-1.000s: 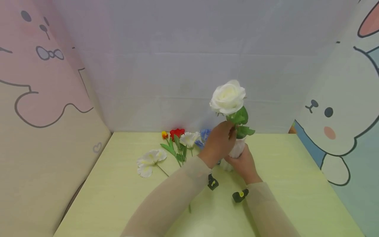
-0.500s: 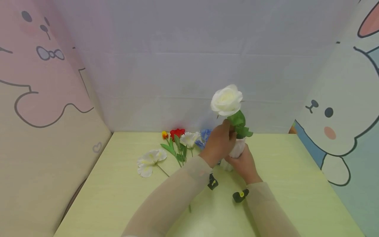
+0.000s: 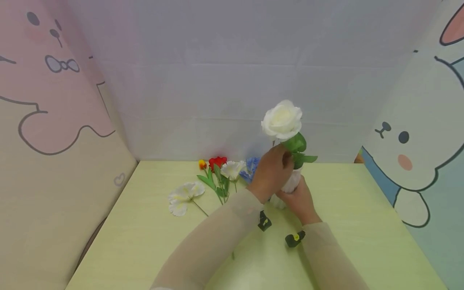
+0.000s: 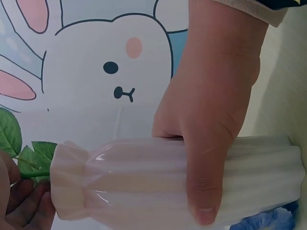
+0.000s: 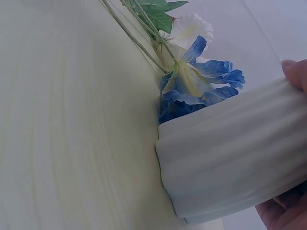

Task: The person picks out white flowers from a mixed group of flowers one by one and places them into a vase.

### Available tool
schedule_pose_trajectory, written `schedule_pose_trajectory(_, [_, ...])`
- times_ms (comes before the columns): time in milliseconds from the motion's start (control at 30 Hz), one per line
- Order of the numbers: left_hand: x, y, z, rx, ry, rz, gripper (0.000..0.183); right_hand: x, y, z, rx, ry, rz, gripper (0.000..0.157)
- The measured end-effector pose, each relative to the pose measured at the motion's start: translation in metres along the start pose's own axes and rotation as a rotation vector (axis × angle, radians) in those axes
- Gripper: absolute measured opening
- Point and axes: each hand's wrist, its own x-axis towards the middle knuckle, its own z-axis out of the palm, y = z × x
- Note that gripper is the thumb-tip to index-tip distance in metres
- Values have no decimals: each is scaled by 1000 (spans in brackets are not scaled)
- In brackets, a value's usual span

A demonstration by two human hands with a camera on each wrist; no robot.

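A white rose (image 3: pixel 282 120) with green leaves (image 3: pixel 295 143) stands with its stem at the mouth of a white fluted vase (image 3: pixel 292 181). My left hand (image 3: pixel 272 172) pinches the stem just above the rim; in the left wrist view its fingers (image 4: pixel 29 207) show beside the green stem (image 4: pixel 34 175). Lower down, my right hand (image 3: pixel 301 201) grips the vase, the thumb (image 4: pixel 205 187) lying across its side. The right wrist view has the base of the vase (image 5: pixel 230 158) right at the table top. The lower end of the stem is hidden inside.
Left of the vase, on the yellow table (image 3: pixel 145 249), lie a white flower (image 3: pixel 185 197), an orange-yellow tulip (image 3: pixel 202 164), a red flower (image 3: pixel 217 162), another white flower (image 3: pixel 233 170) and a blue flower (image 3: pixel 249 171). A pale cloth wall (image 3: pixel 181 92) rises behind.
The rose dips slightly, then comes back up and a little to the right, its leaves shifting right. My left hand moves slightly right with it; the right hand and vase stay nearly in place.
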Motion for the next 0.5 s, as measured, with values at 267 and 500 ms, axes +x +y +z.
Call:
schedule_pose_trajectory(267, [-1,11,-6,-44,30,-21,11,-1,-2,-1,11,-14,45,73])
schedule_pose_trajectory(500, [-3,6,-5,47,9,55,5,-1,-1,-1,-13,-11,74,76])
